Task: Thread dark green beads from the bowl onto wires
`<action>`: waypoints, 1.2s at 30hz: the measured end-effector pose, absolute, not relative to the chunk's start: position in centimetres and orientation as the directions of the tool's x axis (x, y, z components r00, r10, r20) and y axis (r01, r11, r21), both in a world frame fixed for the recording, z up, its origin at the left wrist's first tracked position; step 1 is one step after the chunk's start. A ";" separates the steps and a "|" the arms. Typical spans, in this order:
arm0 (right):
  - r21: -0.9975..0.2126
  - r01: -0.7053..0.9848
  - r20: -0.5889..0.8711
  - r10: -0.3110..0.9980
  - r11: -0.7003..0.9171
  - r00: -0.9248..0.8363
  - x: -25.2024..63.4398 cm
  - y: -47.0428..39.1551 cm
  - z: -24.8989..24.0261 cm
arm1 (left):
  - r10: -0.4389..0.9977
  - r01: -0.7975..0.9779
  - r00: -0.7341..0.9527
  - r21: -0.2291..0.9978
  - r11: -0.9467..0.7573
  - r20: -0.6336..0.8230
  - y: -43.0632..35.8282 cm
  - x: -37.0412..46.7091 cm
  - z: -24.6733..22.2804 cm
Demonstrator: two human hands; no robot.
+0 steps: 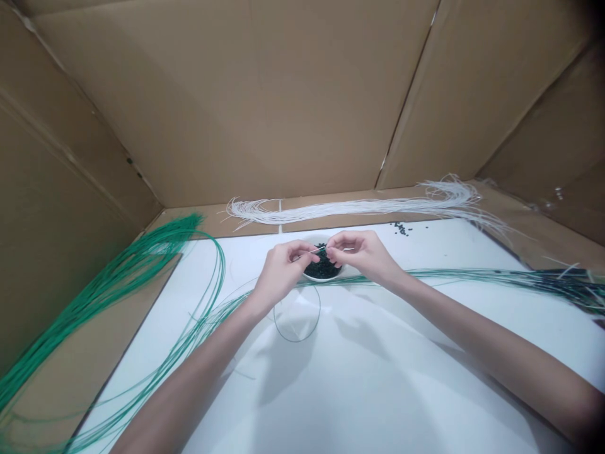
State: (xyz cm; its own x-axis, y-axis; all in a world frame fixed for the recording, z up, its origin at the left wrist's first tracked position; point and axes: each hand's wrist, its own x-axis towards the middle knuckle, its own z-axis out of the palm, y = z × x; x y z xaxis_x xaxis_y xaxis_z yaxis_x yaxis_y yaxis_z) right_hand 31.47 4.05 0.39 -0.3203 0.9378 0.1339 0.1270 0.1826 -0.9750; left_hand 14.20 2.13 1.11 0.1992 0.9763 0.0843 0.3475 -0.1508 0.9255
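My left hand (283, 268) is closed in a pinch on a thin white strand (315, 251), which stretches across toward the other hand. Thumb and fingertips of my right hand (363, 255) are pinched together at the strand's far end; anything small between them is too tiny to make out. Both hands are over a white bowl (343, 271) filled with small black pieces (322, 267). Below my left hand, a thin dark green strand makes a round loop (297, 341) above the white tabletop (378, 391).
A big bundle of green strands (108, 271) curves along the left. More green strands (454, 273) run behind my wrists to a dark-tipped bundle (567, 287) at right. White strands (350, 207) lie along the back, near loose black pieces (401, 229). Cardboard walls (265, 101) enclose the table.
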 end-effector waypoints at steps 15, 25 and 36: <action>-0.987 0.036 0.141 0.945 0.158 -0.296 31.3 4.0 0.7 | 0.973 0.426 0.124 0.874 -0.232 0.197 1.9 14.0 1.4; -0.986 -0.048 0.167 0.937 0.160 -0.307 31.6 4.3 0.4 | 0.962 0.401 0.079 0.875 -0.271 0.262 1.3 14.2 2.2; -0.985 -0.093 0.169 0.934 0.147 -0.316 31.6 4.3 0.4 | 0.961 0.377 0.088 0.884 -0.276 0.263 0.9 14.4 2.6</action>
